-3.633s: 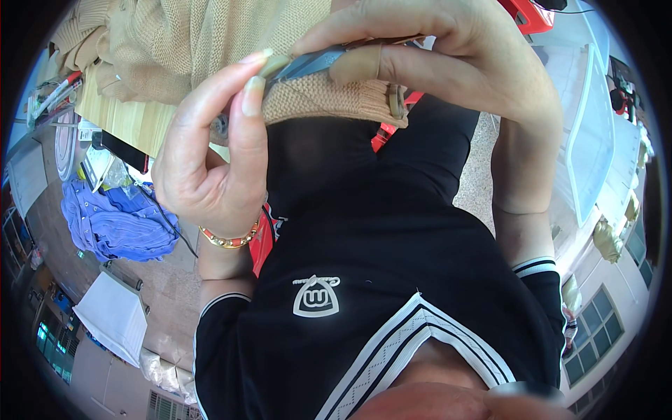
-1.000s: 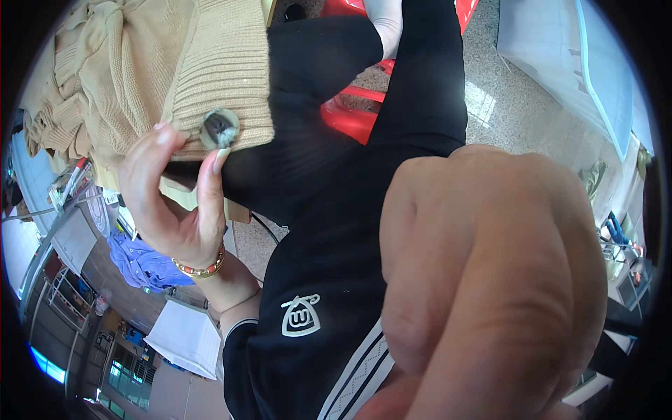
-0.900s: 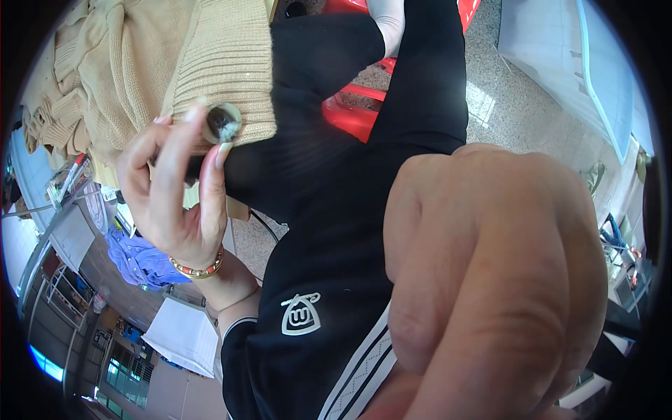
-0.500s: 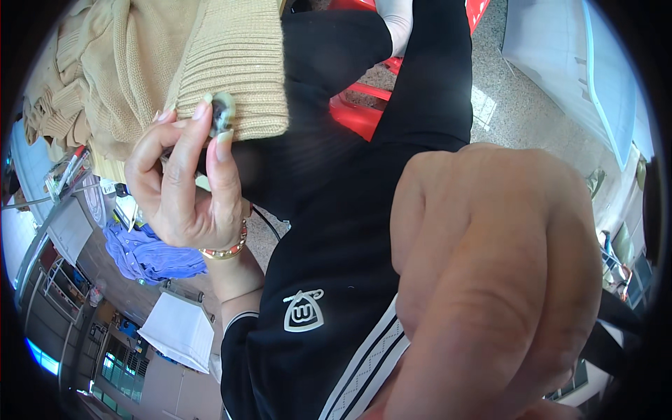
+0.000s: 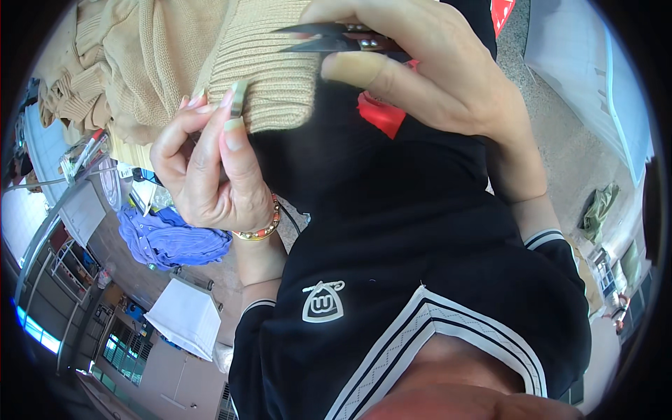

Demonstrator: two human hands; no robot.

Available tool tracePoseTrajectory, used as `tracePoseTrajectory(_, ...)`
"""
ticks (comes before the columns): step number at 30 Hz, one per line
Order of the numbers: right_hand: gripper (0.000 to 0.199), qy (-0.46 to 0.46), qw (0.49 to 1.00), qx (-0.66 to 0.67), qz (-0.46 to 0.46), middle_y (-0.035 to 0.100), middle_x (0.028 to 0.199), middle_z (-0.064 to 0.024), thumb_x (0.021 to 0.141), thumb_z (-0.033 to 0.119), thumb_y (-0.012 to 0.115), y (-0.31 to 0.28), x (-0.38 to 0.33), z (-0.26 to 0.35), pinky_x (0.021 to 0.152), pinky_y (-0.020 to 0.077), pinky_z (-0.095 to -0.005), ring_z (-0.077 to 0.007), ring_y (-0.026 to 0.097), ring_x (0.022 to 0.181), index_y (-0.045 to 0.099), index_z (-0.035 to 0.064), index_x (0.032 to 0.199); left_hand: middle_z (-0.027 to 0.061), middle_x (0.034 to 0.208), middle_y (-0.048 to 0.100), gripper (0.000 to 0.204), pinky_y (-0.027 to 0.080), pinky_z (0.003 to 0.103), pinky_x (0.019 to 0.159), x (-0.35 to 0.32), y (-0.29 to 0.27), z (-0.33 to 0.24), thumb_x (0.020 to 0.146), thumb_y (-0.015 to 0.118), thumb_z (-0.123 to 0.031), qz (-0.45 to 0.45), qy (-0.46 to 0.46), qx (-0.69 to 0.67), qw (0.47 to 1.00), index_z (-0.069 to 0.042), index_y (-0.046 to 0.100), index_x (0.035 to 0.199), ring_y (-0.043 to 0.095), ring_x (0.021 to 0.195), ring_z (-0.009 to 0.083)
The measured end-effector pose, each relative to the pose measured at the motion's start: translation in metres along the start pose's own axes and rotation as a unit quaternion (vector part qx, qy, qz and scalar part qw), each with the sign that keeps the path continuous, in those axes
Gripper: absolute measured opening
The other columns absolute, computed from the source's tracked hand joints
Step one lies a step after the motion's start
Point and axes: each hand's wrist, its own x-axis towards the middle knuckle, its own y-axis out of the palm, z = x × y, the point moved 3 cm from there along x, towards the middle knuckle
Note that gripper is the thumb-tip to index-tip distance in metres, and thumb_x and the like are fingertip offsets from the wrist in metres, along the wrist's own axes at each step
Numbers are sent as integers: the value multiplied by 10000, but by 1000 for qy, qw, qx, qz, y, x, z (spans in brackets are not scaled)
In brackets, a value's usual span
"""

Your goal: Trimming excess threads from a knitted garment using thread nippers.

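Left hand (image 5: pixel 210 182): fingers pinch a button (image 5: pixel 239 99), edge-on before the ribbed tan knit (image 5: pixel 269 66); probably light, stiff, slick, best held by its rim. Right hand (image 5: pixel 451 80) grips dark snips (image 5: pixel 315 47), blades parted. Knit likely soft; pale desk (image 5: pixel 128 150), blue garment (image 5: pixel 171 236), white bin (image 5: pixel 185 318) lie leftward.

Shows a flat pale-yellow wooden tabletop (image 5: pixel 130 150) at left, largely hidden beneath a rumpled beige ribbed-knit garment (image 5: pixel 164 63) lying directly on it

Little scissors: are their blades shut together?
No, the little scissors in the right hand are open, with their tips apart.
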Motion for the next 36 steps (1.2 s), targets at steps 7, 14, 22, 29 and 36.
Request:
tracePoseTrajectory(7,211,-41,998,50,-10,462,662,-37,807,136,739,7,12,9,512,341,-250,-99,418,586,603,-5,887,107,958,556,158,463,393,930,0,1,-1,820,672,-70,-4,4,9,1000,6,722,949,578,911,220)
tracePoseTrajectory(14,224,262,932,248,-40,462,539,-37,689,163,748,32,-11,8,474,377,-281,-150,475,474,672,38,859,91,994,501,326,457,293,822,17,-5,-10,722,750,-92,149,-12,23,989,-21,702,1037,529,903,185)
tracePoseTrajectory(22,204,353,859,369,43,460,622,-53,803,122,730,32,-10,4,500,345,-266,-123,434,551,599,-12,883,77,981,510,304,420,268,781,25,-7,-9,685,772,-73,211,0,61,976,-55,726,984,500,875,164)
tracePoseTrajectory(29,168,250,893,372,49,457,622,-73,801,74,686,18,-8,3,495,349,-290,-156,429,537,554,-19,848,90,1045,513,294,344,449,1062,6,-14,8,698,756,18,169,12,-68,983,-5,663,976,511,1049,210)
tracePoseTrajectory(36,164,112,975,191,-8,471,649,-39,794,40,674,11,-5,7,496,350,-260,-105,420,561,554,-8,894,93,1039,514,299,341,444,1069,6,-12,9,708,755,21,156,13,-109,982,-6,616,971,523,1039,217)
